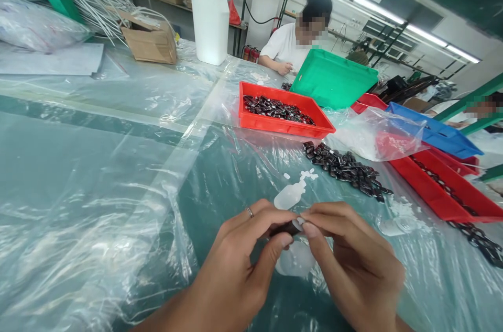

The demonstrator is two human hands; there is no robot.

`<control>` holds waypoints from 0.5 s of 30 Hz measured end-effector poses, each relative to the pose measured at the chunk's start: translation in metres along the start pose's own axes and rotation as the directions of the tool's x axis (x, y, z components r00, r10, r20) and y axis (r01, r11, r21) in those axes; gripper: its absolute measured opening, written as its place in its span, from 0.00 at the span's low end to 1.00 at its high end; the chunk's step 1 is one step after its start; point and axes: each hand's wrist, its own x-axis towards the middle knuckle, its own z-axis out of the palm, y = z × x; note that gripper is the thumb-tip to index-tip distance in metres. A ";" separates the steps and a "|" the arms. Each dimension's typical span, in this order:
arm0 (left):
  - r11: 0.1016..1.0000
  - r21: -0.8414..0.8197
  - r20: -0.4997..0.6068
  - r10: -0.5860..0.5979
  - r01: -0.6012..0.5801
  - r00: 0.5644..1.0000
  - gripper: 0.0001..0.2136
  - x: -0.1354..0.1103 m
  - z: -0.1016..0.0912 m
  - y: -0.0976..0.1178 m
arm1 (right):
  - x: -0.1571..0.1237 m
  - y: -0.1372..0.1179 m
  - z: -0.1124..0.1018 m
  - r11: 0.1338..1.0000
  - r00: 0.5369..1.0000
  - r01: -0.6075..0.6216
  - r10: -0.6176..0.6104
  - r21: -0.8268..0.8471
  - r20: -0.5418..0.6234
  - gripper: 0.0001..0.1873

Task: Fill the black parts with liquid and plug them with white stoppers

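Observation:
My left hand (239,264), a ring on one finger, pinches a small dark part (288,228) between thumb and fingers. My right hand (353,258) meets it from the right, its fingertips pinched on a bit of clear film (298,223) at the part's end. Both hands hover low over the plastic-covered table (98,175). Just beyond them lie peeled clear film scraps (290,196) and white flecks. A heap of the same dark parts (346,168) lies further back on the right.
A red tray (281,125) with dark parts stands at the middle back, a green tray (334,78) behind it, red (436,193) and blue (436,133) trays and a clear bag (373,135) at right. A seated person (294,41) works opposite. A white jug (211,18) and a cardboard box (149,41) stand far left.

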 end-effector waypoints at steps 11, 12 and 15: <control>0.999 -0.016 -0.017 -0.040 0.040 0.999 0.12 -0.005 0.003 -0.001 | 0.004 0.002 -0.004 0.979 0.983 0.168 -0.157 -0.114 0.099 0.10; 0.999 -0.016 -0.019 -0.040 0.040 0.999 0.12 -0.005 0.003 -0.001 | 0.004 0.003 -0.006 0.967 0.973 0.208 -0.189 -0.151 0.130 0.10; 0.999 -0.015 -0.039 -0.029 0.029 0.999 0.12 -0.004 0.004 -0.001 | 0.002 0.010 -0.014 0.902 0.933 0.336 -0.280 -0.271 0.227 0.10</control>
